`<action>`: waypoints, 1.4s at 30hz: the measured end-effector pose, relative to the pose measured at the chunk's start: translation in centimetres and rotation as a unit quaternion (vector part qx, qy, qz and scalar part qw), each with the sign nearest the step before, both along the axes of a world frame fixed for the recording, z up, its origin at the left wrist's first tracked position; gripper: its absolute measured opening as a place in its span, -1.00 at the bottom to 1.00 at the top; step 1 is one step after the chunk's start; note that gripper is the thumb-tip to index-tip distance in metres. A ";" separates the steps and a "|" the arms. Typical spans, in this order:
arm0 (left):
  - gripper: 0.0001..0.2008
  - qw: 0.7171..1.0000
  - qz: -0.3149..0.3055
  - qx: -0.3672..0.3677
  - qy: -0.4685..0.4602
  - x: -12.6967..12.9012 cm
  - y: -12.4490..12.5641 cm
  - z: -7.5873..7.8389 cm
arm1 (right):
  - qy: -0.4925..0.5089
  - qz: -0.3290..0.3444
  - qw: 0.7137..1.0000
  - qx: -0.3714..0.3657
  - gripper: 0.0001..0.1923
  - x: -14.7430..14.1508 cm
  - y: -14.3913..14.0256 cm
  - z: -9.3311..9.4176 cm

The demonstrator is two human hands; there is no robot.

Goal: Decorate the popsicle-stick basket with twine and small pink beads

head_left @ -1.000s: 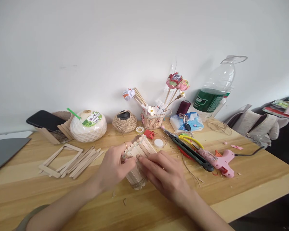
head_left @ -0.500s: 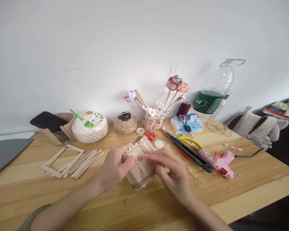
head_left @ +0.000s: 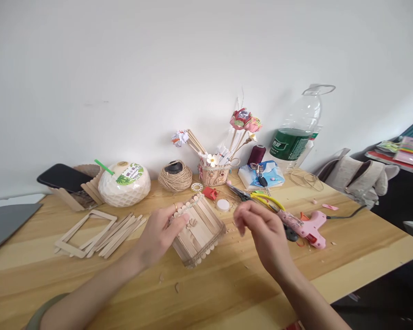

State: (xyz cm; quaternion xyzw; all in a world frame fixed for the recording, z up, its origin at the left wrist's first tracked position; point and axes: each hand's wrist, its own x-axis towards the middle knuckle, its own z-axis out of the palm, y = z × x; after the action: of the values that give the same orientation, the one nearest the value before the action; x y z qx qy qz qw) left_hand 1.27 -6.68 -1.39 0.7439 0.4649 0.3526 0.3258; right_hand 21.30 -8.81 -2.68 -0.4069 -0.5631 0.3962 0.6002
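Note:
My left hand (head_left: 161,233) grips a small box made of popsicle sticks (head_left: 201,227) by its left side, thumb on top. The box is tilted, with scalloped stick ends and twine-like trim along its edges. A small brown leaf-shaped ornament (head_left: 192,223) lies on its face, close to my thumb. To the right, apart from the box, my right hand (head_left: 263,231) hangs over the table with its fingers curled and fingertips together. Whatever the fingertips may pinch is too small or hidden to make out.
Loose popsicle sticks (head_left: 122,233) and a stick frame (head_left: 86,233) lie left. Behind stand a wrapped coconut (head_left: 124,185), a twine ball (head_left: 175,176) and a flower holder (head_left: 215,174). A pink glue gun (head_left: 311,228) with a cord, yellow-handled pliers (head_left: 268,199) and a large bottle (head_left: 296,133) are right.
My right hand has drawn back from the box to the right, and its fingers have curled in. My left hand still holds the box. The view has shifted slightly.

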 end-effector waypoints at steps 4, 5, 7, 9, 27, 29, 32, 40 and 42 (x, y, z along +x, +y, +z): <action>-0.71 1.000 -0.013 0.001 -0.003 0.0 0.1 -0.1 | -0.330 -0.010 0.926 0.183 -0.85 -1.2 -0.8 -0.9; -0.71 1.000 -0.017 -0.001 -0.004 0.0 0.1 -0.1 | -0.376 -0.018 0.900 0.220 -0.84 -1.5 -0.8 -1.0; -0.69 1.000 -0.022 -0.006 -0.004 0.0 0.2 -0.3 | -0.443 -0.037 0.859 0.254 -0.82 -1.9 -0.9 -0.9; -0.69 1.000 -0.021 -0.007 -0.002 0.0 0.2 -0.3 | -0.504 -0.049 0.819 0.269 -0.81 -2.2 -1.0 -0.4; -0.60 0.950 0.135 -0.053 -0.278 -2.5 3.5 0.1 | -0.521 -0.193 0.807 0.201 -0.89 3.3 1.5 1.5; -0.61 0.934 0.162 -0.022 -0.318 -3.5 4.1 0.9 | -0.523 -0.186 0.807 0.202 -0.81 4.1 1.2 0.7; -0.66 0.911 0.191 0.019 -0.364 -4.7 4.5 2.1 | -0.524 -0.173 0.803 0.225 -0.70 4.3 0.6 -0.6; -0.62 0.880 0.227 0.044 -0.415 -6.4 4.3 4.1 | -0.517 -0.025 0.837 0.176 -0.72 2.5 0.0 -2.6; -0.60 0.878 0.228 0.046 -0.419 -6.6 4.4 4.1 | -0.512 -0.051 0.843 0.153 -0.68 2.7 0.6 -2.9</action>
State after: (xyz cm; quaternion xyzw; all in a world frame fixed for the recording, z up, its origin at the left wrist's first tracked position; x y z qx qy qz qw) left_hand -5.30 -2.25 2.73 0.4145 0.4251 0.7168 0.3656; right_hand 24.05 -8.23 -5.62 -0.4830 -0.8225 0.0086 0.3003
